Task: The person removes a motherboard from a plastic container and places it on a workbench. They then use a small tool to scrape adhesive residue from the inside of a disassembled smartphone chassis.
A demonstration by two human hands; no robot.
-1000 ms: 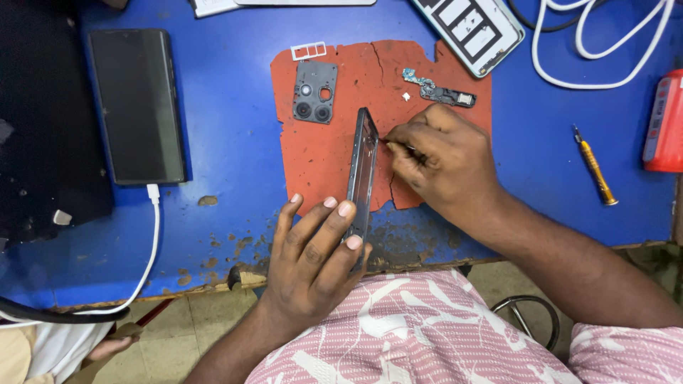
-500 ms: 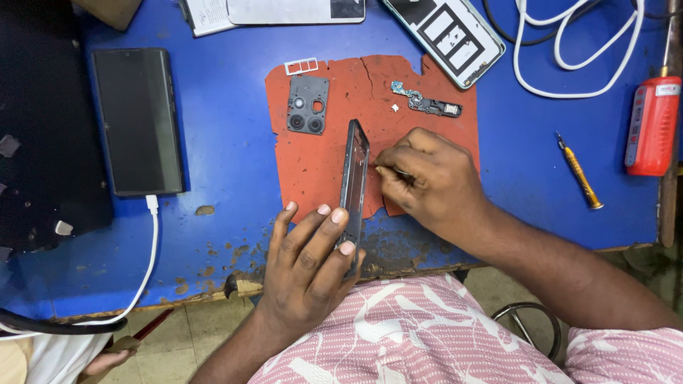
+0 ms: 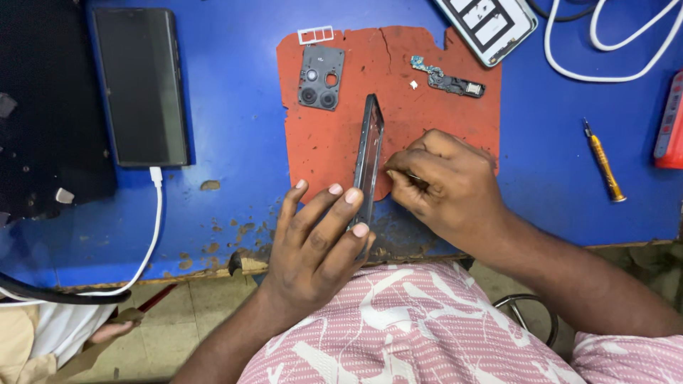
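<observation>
Your left hand (image 3: 316, 235) clamps the dark slim phone frame (image 3: 368, 158) on edge over the torn red rubber mat (image 3: 341, 142), long axis pointing away from you, while your right hand (image 3: 445, 181), fingers pinched together, presses its right side.

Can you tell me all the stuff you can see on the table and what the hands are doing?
phone frame: one, dark, standing on edge on the mat
mat: one, red, table middle
camera cover: one, grey, mat's top left
small circuit board: one, dark, mat's top right
phone: one, black, left, plugged into a white cable
screwdriver: one, yellow, right
table: one, blue
left hand: fingers steady the phone frame
right hand: fingers pinched against the frame's side
</observation>
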